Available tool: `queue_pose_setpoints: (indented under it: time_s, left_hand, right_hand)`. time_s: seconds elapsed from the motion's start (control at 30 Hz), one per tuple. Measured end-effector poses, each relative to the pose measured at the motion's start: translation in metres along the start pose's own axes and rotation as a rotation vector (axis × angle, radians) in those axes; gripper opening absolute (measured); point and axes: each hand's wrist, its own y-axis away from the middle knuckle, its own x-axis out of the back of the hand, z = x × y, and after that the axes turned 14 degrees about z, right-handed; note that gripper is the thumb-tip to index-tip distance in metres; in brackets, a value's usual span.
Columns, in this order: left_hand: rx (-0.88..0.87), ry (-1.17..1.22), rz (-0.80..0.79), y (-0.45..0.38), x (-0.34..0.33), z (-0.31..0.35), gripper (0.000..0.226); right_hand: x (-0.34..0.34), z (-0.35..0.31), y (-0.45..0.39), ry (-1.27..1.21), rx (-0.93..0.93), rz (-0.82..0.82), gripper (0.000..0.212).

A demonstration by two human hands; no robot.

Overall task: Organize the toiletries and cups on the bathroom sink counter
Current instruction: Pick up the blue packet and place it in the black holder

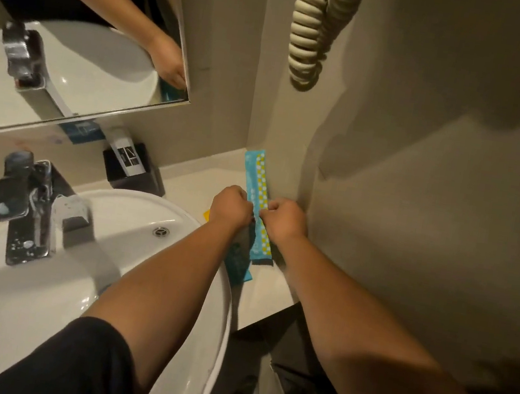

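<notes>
A long blue packet [257,193] with a dotted yellow strip lies on the table [186,185] along the right wall, and both hands pinch its middle: left hand [230,207], right hand [284,219]. A second blue packet [239,261] (partly under the left wrist) lies beside the sink [135,212], with a black box [136,166] near the faucet [28,206].

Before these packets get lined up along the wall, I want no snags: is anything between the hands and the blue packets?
Nothing visible. The left hand and right hand already pinch the dotted blue packet; a second blue packet lies beneath, by the sink rim.
</notes>
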Motion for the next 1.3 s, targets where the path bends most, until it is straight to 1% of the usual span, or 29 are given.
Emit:
queue_pose_setpoints:
  time_s: [0.07, 0.1, 0.23, 0.33, 0.47, 0.57, 0.67, 0.77, 0.9, 1.03, 1.2, 1.3]
  left_hand:
    - [-0.01, 0.049, 0.043, 0.001, 0.013, 0.006, 0.006]
    - [-0.015, 0.068, 0.06, 0.002, 0.021, 0.008, 0.007]
    - [-0.033, 0.132, 0.116, 0.002, 0.055, 0.012, 0.006]
    - [-0.054, 0.147, 0.168, 0.002, 0.084, 0.008, 0.007]
    - [-0.048, 0.179, 0.25, 0.003, 0.12, -0.002, 0.007]
    - [-0.028, 0.205, 0.299, 0.0, 0.142, -0.01, 0.006]
    - [-0.017, 0.225, 0.351, -0.003, 0.16, -0.015, 0.007]
    - [-0.031, 0.214, 0.424, -0.008, 0.174, -0.018, 0.007]
    - [-0.005, 0.256, 0.531, -0.019, 0.192, -0.02, 0.008]
    - [0.021, 0.265, 0.626, -0.033, 0.207, -0.022, 0.011]
    - [0.062, 0.254, 0.716, -0.051, 0.211, -0.031, 0.013]
    - [0.098, 0.245, 0.737, -0.058, 0.204, -0.04, 0.012]
  right_hand:
    - [0.009, -0.013, 0.001, -0.004, 0.032, 0.024, 0.036]
    - [0.013, -0.021, 0.003, -0.017, 0.039, 0.038, 0.038]
    - [0.025, -0.052, 0.015, -0.091, 0.06, 0.062, 0.031]
    - [0.025, -0.076, 0.027, -0.124, 0.087, 0.053, 0.033]
    - [0.018, -0.106, 0.041, -0.159, 0.164, 0.037, 0.024]
    - [0.011, -0.126, 0.047, -0.185, 0.211, 0.007, 0.03]
    - [0.006, -0.146, 0.048, -0.174, 0.261, -0.04, 0.027]
    - [0.001, -0.166, 0.043, -0.182, 0.321, -0.071, 0.023]
    - [-0.009, -0.196, 0.036, -0.192, 0.407, -0.118, 0.027]
    - [-0.021, -0.222, 0.028, -0.219, 0.503, -0.16, 0.019]
    - [-0.042, -0.237, 0.017, -0.226, 0.568, -0.182, 0.032]
    - [-0.059, -0.235, 0.012, -0.211, 0.575, -0.207, 0.032]
